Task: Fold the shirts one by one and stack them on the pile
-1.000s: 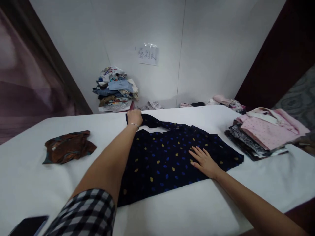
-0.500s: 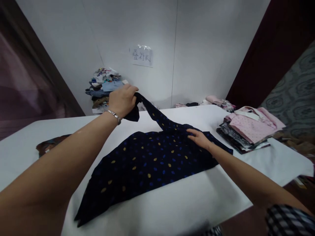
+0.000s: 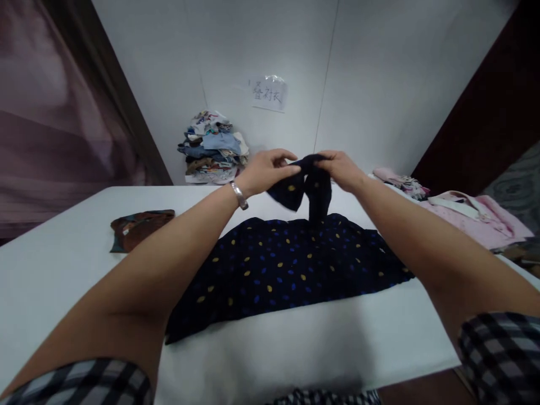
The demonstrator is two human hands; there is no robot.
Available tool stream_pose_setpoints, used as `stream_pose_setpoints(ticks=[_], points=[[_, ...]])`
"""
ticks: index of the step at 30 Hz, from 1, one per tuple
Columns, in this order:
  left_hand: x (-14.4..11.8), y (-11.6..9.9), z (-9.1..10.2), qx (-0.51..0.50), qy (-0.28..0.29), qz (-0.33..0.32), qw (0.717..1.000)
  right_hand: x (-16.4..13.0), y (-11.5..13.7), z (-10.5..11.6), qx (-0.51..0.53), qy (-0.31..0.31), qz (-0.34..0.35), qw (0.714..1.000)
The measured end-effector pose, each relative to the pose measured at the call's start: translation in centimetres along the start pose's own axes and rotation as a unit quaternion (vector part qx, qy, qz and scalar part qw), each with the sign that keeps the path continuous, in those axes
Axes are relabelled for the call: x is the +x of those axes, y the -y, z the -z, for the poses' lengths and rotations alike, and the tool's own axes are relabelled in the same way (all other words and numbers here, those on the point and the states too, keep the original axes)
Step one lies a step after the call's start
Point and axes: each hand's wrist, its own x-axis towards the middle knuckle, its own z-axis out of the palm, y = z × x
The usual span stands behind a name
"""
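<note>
Pinching the sleeve point(image 3: 310, 188) of a dark spotted shirt point(image 3: 287, 267), the left hand point(image 3: 264, 171) and right hand point(image 3: 340, 169) hold it up with fingers closed tight on the cloth. Below the fingers, the rest of the shirt lies flat on a white table point(image 3: 63, 281). Past the fingers sits a clothes pile point(image 3: 213, 146) by a white wall point(image 3: 379, 84). Right of them lies a pink shirt point(image 3: 476, 219), left a brown cloth point(image 3: 137, 228).

Both bare arms stretch toward 12 o'clock; left hand point(image 3: 265, 170) and right hand point(image 3: 340, 169) are raised, fingers pinched, nearly touching.
</note>
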Motion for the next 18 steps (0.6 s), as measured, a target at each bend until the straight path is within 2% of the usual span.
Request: stream_pose_setpoints(ticks=[2,3,6,8,10,13,15,18], points=[[-1.1,4.6,-1.6,-0.046,0.018,0.078,0.996,0.8,0.2,2.0,0.013,-0.094,0.008,0.995],[-2.0,7.0,-2.7,-0.025,0.041,0.133,0.99,1.2,0.3,3.2,0.023,-0.137,0.013,0.99],[-5.3,13.0,-6.2,0.132,0.13,0.28,0.942,2.6,0.2,6.9,0.056,-0.205,0.021,0.977],[-7.1,15.6,-8.0,0.184,0.167,0.342,0.906,3.6,-0.2,9.6,0.066,-0.229,0.033,0.971],[-8.0,17.0,-8.9,0.193,0.186,0.372,0.889,4.3,-0.8,12.4,0.057,-0.251,0.05,0.965],[-7.9,17.7,-8.8,0.179,0.189,0.377,0.889,4.8,-1.7,15.8,0.033,-0.257,0.077,0.963],[-7.4,17.6,-8.1,0.165,0.177,0.377,0.894,4.7,-2.2,17.3,0.027,-0.255,0.099,0.962],[-6.9,16.9,-6.6,0.125,0.161,0.376,0.904,4.2,-2.5,18.3,0.044,-0.27,0.12,0.954]])
